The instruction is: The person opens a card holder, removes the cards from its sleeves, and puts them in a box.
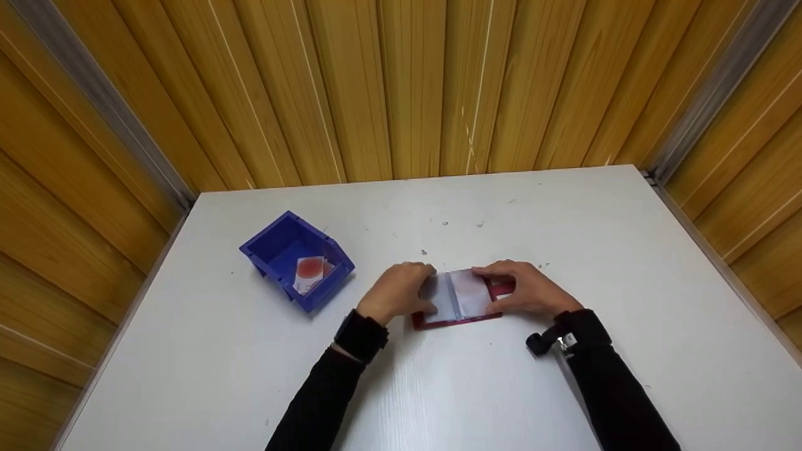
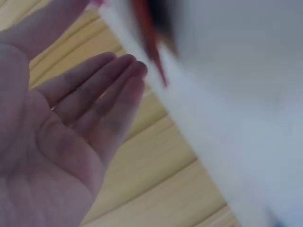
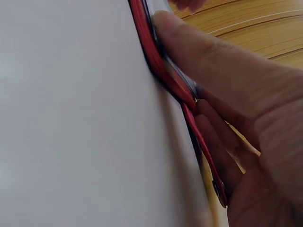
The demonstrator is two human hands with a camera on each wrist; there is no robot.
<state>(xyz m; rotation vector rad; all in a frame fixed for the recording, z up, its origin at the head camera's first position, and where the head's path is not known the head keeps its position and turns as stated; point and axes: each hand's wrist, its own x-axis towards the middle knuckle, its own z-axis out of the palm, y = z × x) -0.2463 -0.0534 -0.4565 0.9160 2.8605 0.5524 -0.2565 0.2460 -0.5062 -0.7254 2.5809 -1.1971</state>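
A red card holder (image 1: 473,294) lies spread open on the white table, its clear plastic sleeves facing up. At its left side is my left hand (image 1: 398,291), thumb and fingertips over the left sleeve; in the left wrist view the fingers (image 2: 94,92) look nearly straight. My right hand (image 1: 529,291) grips the right side. In the right wrist view its thumb (image 3: 203,56) presses on the sleeves, while the other fingers lie along the far edge by a red strap (image 3: 203,144) with a snap.
A blue bin (image 1: 301,254) stands on the table to the left, holding white cards with red circles (image 1: 309,268). Yellow wood-patterned walls (image 1: 407,94) enclose the back and sides of the white table (image 1: 188,351). Both wrists wear black bands (image 1: 361,337).
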